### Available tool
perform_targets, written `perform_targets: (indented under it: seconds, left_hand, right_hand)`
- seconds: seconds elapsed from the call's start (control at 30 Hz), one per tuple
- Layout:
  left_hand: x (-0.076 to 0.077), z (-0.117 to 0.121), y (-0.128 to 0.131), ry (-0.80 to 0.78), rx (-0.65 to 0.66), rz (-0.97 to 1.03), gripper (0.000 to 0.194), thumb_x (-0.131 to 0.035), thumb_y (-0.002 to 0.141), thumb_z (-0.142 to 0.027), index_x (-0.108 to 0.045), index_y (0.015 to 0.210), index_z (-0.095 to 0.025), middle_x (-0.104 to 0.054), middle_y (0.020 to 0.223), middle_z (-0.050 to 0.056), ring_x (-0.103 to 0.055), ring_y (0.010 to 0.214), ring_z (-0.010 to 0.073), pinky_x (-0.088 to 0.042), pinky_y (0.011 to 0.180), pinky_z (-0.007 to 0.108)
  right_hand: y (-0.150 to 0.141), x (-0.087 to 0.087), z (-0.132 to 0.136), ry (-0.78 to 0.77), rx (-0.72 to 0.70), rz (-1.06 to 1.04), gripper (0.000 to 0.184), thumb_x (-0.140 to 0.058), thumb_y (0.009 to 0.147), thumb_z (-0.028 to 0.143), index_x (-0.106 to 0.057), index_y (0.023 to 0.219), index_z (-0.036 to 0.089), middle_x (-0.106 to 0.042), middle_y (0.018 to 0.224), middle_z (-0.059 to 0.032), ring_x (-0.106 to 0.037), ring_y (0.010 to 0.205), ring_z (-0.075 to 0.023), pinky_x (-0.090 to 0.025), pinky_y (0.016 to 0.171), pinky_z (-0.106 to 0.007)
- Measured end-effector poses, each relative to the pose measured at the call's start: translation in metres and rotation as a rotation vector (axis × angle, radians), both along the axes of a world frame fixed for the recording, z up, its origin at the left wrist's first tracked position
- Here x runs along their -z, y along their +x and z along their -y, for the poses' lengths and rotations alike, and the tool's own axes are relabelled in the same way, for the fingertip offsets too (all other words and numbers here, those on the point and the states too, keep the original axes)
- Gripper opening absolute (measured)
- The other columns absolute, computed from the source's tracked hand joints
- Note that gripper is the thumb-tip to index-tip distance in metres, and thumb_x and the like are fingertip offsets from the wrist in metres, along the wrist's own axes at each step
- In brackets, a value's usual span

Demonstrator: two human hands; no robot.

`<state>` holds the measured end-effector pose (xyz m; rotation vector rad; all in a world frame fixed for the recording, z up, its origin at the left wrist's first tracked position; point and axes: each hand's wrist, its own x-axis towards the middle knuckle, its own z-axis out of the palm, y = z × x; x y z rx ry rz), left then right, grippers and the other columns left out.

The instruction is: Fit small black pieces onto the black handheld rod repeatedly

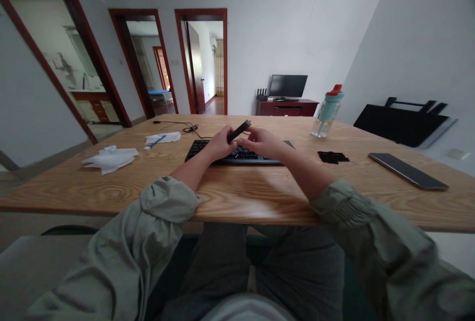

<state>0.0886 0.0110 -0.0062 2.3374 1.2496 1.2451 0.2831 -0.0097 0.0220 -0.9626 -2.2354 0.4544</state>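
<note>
A black keyboard (196,149) lies on the wooden table in front of me, partly covered by my hands. Over its middle, my left hand (219,145) is closed around a short black bar-like object (239,131), tilted with its far end up to the right. What kind of object it is, I cannot make out. My right hand (266,143) is beside it, its fingers curled toward the bar and the keys. Whether those fingertips pinch something small or only touch the bar or keyboard is unclear.
Left on the table (237,197) are crumpled tissue (111,159), another tissue (170,137) with a blue pen-like tool (158,141), and a coiled cable (190,127). At right are small black pieces (333,157), a bottle (326,113) and a dark flat tablet-like device (408,170).
</note>
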Motion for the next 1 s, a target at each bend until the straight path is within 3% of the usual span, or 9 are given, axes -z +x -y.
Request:
perform_targets:
  seconds: [0.07, 0.17, 0.3, 0.4, 0.5, 0.67, 0.8, 1.0]
  left_hand:
    - [0.002, 0.002, 0.003, 0.04, 0.121, 0.019, 0.031, -0.06, 0.073, -0.018, -0.056, 0.104, -0.015, -0.064, 0.094, 0.003, -0.058, 0.084, 0.0154, -0.047, 0.077, 0.028]
    - [0.0, 0.003, 0.006, 0.105, 0.228, 0.082, 0.048, -0.061, 0.072, -0.013, -0.054, 0.12, -0.015, -0.066, 0.108, 0.006, -0.061, 0.094, 0.0156, -0.048, 0.084, 0.028]
    - [-0.004, 0.002, 0.004, 0.037, 0.135, 0.099, 0.039, -0.063, 0.073, -0.014, -0.06, 0.112, -0.015, -0.069, 0.094, 0.004, -0.062, 0.076, 0.0118, -0.05, 0.072, 0.025]
    - [-0.006, 0.001, -0.003, 0.004, 0.093, 0.128, 0.024, -0.065, 0.075, -0.018, -0.065, 0.099, -0.014, -0.071, 0.091, 0.005, -0.064, 0.076, 0.0122, -0.052, 0.073, 0.026]
    - [-0.008, 0.0, -0.011, -0.016, 0.085, 0.13, 0.022, -0.068, 0.078, -0.029, -0.07, 0.093, -0.013, -0.073, 0.089, 0.007, -0.065, 0.077, 0.014, -0.053, 0.074, 0.029]
    - [-0.009, -0.001, -0.018, -0.019, 0.075, 0.111, 0.025, -0.07, 0.078, -0.035, -0.074, 0.089, -0.013, -0.074, 0.085, 0.007, -0.065, 0.074, 0.0153, -0.052, 0.073, 0.03]
    - [-0.009, 0.0, -0.018, -0.031, 0.073, 0.083, 0.02, -0.07, 0.077, -0.033, -0.075, 0.084, -0.015, -0.074, 0.082, 0.006, -0.064, 0.072, 0.0146, -0.051, 0.072, 0.029]
    - [-0.007, -0.003, -0.02, -0.044, 0.049, 0.077, 0.03, -0.071, 0.076, -0.04, -0.074, 0.091, -0.014, -0.074, 0.084, 0.006, -0.063, 0.072, 0.014, -0.05, 0.069, 0.027]
  right_hand:
    - [-0.024, 0.008, -0.012, 0.018, -0.035, -0.162, 0.045, -0.058, 0.089, 0.05, -0.069, 0.114, 0.015, -0.071, 0.083, -0.0054, -0.061, 0.073, -0.0167, -0.046, 0.065, -0.027]
    - [-0.034, 0.016, -0.022, 0.024, -0.067, -0.352, 0.04, -0.059, 0.088, 0.049, -0.071, 0.108, 0.016, -0.073, 0.094, -0.006, -0.064, 0.084, -0.0183, -0.049, 0.073, -0.028]
    - [-0.02, 0.02, -0.027, -0.009, 0.056, -0.531, 0.042, -0.062, 0.084, 0.054, -0.073, 0.091, 0.014, -0.072, 0.082, -0.0068, -0.063, 0.072, -0.0162, -0.048, 0.063, -0.026]
    - [-0.007, 0.021, -0.029, -0.088, 0.188, -0.653, 0.048, -0.063, 0.081, 0.06, -0.069, 0.077, 0.013, -0.065, 0.065, -0.0054, -0.052, 0.053, -0.0116, -0.038, 0.048, -0.024]
    - [-0.003, 0.022, -0.029, -0.188, 0.17, -0.765, 0.048, -0.065, 0.079, 0.061, -0.067, 0.078, 0.014, -0.064, 0.064, -0.004, -0.044, 0.046, -0.0082, -0.031, 0.042, -0.023]
    - [-0.005, 0.023, -0.023, -0.303, 0.027, -0.737, 0.041, -0.072, 0.074, 0.055, -0.066, 0.084, 0.016, -0.061, 0.064, -0.0004, -0.044, 0.048, -0.0071, -0.031, 0.042, -0.021]
    - [-0.005, 0.028, -0.024, -0.353, 0.015, -0.709, 0.038, -0.072, 0.074, 0.054, -0.066, 0.084, 0.017, -0.063, 0.07, -0.0009, -0.045, 0.051, -0.0068, -0.033, 0.043, -0.02]
    - [-0.001, 0.032, -0.029, -0.414, -0.002, -0.708, 0.038, -0.071, 0.076, 0.054, -0.065, 0.087, 0.017, -0.065, 0.075, -0.0017, -0.045, 0.05, -0.006, -0.033, 0.044, -0.019]
